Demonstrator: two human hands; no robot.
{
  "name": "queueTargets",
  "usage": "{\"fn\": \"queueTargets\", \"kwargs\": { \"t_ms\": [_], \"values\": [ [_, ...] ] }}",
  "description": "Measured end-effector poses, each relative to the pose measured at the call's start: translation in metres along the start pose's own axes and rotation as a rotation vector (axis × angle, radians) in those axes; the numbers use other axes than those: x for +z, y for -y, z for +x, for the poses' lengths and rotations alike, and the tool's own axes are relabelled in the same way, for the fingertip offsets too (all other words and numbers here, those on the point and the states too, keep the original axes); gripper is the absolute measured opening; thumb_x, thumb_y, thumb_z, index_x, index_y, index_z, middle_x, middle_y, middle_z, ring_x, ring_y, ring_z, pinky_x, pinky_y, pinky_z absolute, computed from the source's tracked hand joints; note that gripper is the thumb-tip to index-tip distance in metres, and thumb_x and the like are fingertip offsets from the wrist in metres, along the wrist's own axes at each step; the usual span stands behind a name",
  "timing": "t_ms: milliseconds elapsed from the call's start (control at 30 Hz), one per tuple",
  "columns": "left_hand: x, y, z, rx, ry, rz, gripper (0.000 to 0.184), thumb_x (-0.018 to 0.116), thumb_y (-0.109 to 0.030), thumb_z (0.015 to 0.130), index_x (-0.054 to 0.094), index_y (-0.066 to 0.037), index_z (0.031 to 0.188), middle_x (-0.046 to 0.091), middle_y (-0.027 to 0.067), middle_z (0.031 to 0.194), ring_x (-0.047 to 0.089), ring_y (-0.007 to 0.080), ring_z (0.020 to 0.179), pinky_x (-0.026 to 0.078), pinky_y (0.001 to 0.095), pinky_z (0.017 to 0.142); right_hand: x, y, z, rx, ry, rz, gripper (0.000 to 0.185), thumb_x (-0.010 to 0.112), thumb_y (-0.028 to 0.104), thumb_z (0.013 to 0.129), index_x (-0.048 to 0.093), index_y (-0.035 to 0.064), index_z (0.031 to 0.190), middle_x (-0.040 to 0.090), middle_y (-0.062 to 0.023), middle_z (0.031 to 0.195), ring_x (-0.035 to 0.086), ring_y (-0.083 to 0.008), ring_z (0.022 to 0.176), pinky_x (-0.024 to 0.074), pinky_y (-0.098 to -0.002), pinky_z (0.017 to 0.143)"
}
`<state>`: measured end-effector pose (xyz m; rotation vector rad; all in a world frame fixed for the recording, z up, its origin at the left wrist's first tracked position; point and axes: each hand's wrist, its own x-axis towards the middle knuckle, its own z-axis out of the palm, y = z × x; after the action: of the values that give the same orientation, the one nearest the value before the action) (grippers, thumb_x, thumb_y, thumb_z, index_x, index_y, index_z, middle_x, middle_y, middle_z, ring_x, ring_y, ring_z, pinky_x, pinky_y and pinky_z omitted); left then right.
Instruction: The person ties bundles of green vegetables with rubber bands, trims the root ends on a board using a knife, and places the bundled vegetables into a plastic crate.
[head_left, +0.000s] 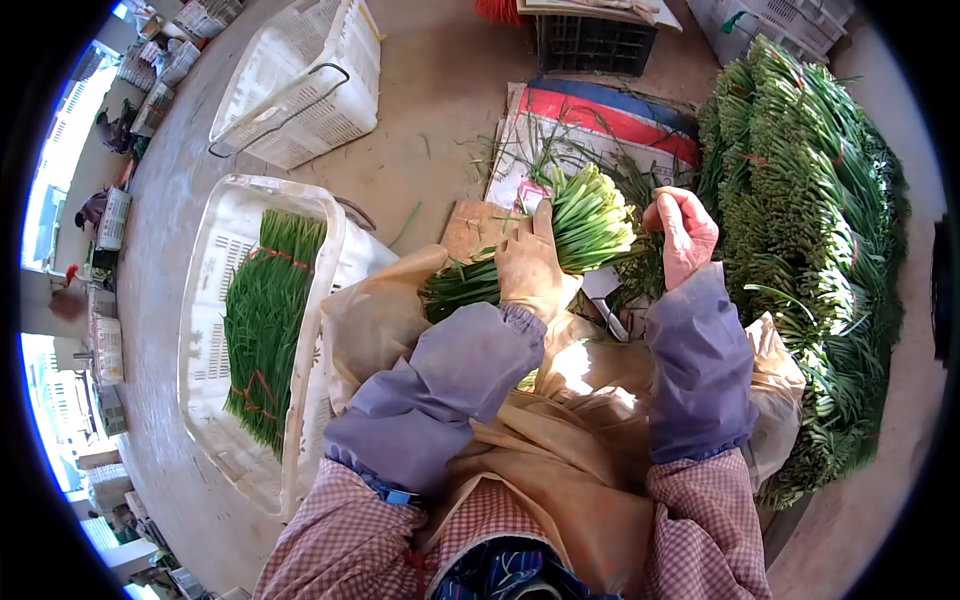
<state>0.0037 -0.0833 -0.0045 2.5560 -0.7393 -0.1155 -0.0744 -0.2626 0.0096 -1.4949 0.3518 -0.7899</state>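
Note:
My left hand (pixel 528 262), in a tan glove, is closed over a loose bunch of garlic chives (pixel 592 222) above my lap. The pale cut ends point up and to the right; the dark green leaves trail to the left under my wrist. My right hand (pixel 684 234), bare, is raised just right of the bunch, apart from it. Its thumb and fingertips are pinched together, and I cannot make out what is between them. Below the bunch lies a shiny metal piece (pixel 606 315), partly hidden.
At my right stands a tall stack of tied chives (pixel 800 240). A white plastic crate (pixel 205 390) on my left holds bundles of chives (pixel 268 330) with red ties. Another white crate (pixel 300 90) is behind it. Loose leaves litter a printed sack (pixel 520 140) ahead, before a black crate (pixel 595 45).

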Motion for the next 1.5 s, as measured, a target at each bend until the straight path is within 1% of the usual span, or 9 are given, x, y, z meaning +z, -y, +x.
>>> {"fn": "queueTargets", "kwargs": {
  "t_ms": [133,200,300,533,667,767,867,1033,1500],
  "values": [
    [-0.041,-0.006,-0.02,0.065,0.02,-0.437,0.083,0.076,-0.025,0.073,0.036,-0.004,0.143,0.056,0.0192,0.127,0.055,0.0369,0.117,0.046,0.0479,0.099,-0.009,0.049,-0.017,-0.003,0.034,-0.146,0.022,0.055,0.017,0.102,0.062,0.0002,0.09,0.062,-0.0021,0.074,0.055,-0.0093,0.066,0.0459,-0.025,0.064],
    [-0.047,-0.01,-0.017,-0.332,0.451,-2.194,0.073,0.069,-0.021,0.081,0.035,-0.008,0.145,0.056,0.0139,0.133,0.054,0.0312,0.123,0.044,0.0463,0.105,-0.018,0.038,-0.028,0.079,-0.105,0.013,0.025,0.053,0.023,0.103,0.063,0.0026,0.092,0.064,-0.0029,0.076,0.058,-0.01,0.068,0.0466,-0.0245,0.066],
    [-0.082,0.007,-0.029,0.311,0.366,-1.406,0.067,0.076,-0.02,0.082,0.044,-0.006,0.139,0.056,0.0079,0.136,0.053,0.0204,0.125,0.043,0.0385,0.108,0.009,0.04,-0.069,0.011,-0.006,-0.044,0.028,0.049,0.019,0.103,0.065,0.0002,0.116,0.068,-0.0067,0.099,0.062,-0.0144,0.092,0.0482,-0.0287,0.082],
    [-0.111,0.051,-0.051,0.301,0.439,-1.647,0.097,0.087,-0.005,0.062,0.039,-0.002,0.145,0.056,0.0097,0.137,0.052,0.0229,0.127,0.039,0.0385,0.109,0.024,0.088,-0.089,0.351,0.178,0.235,0.036,0.049,0.031,0.105,0.056,0.0041,0.082,0.045,-0.0007,0.056,0.045,-0.0099,0.047,0.0396,-0.0253,0.047],
    [-0.113,0.06,-0.059,0.307,0.52,-1.835,0.099,0.086,-0.009,0.06,0.038,-0.002,0.147,0.054,0.0114,0.141,0.053,0.0267,0.127,0.04,0.0396,0.109,0.001,0.136,-0.072,0.108,0.605,0.498,0.032,0.051,0.014,0.098,0.049,-0.0006,0.127,0.057,-0.0068,0.072,0.056,-0.0167,0.061,0.0498,-0.0322,0.061],
    [-0.11,0.068,-0.06,0.229,0.614,-1.88,0.108,0.089,-0.013,0.058,0.032,-0.002,0.149,0.05,0.0101,0.143,0.049,0.0239,0.13,0.037,0.0378,0.111,-0.004,0.053,-0.054,0.595,0.511,0.618,0.059,0.058,0.015,0.092,0.034,0.0047,0.144,0.061,-0.0157,0.102,0.063,-0.0252,0.089,0.051,-0.0417,0.084],
    [-0.106,0.07,-0.057,0.272,0.606,-1.866,0.105,0.086,-0.012,0.06,0.032,-0.002,0.149,0.05,0.01,0.142,0.049,0.0231,0.13,0.038,0.0371,0.11,-0.016,-0.044,-0.085,-0.43,0.742,-1.506,0.03,0.069,0.015,0.085,0.062,0.0099,0.114,0.066,-0.0118,0.111,0.064,-0.0203,0.096,0.0472,-0.046,0.095],
    [-0.121,0.053,-0.058,0.245,0.415,-1.73,0.079,0.08,-0.007,0.066,0.047,0.002,0.137,0.065,0.0115,0.122,0.061,0.0238,0.113,0.045,0.0373,0.103,0.061,0.123,-0.082,-0.141,0.101,-0.295,0.004,0.067,-0.001,0.088,0.064,-0.0012,0.091,0.063,-0.0059,0.071,0.058,-0.0118,0.062,0.0479,-0.0267,0.056],
    [-0.121,0.041,-0.059,0.136,0.438,-1.53,0.078,0.086,-0.004,0.065,0.05,0.001,0.134,0.065,0.0084,0.12,0.06,0.019,0.111,0.046,0.0339,0.1,0.102,0.171,-0.035,-0.868,0.388,-0.87,0.015,0.072,0.012,0.082,0.061,0.0068,0.091,0.061,-0.0102,0.084,0.062,-0.033,0.078,0.0514,-0.0404,0.065]
  ]
}}
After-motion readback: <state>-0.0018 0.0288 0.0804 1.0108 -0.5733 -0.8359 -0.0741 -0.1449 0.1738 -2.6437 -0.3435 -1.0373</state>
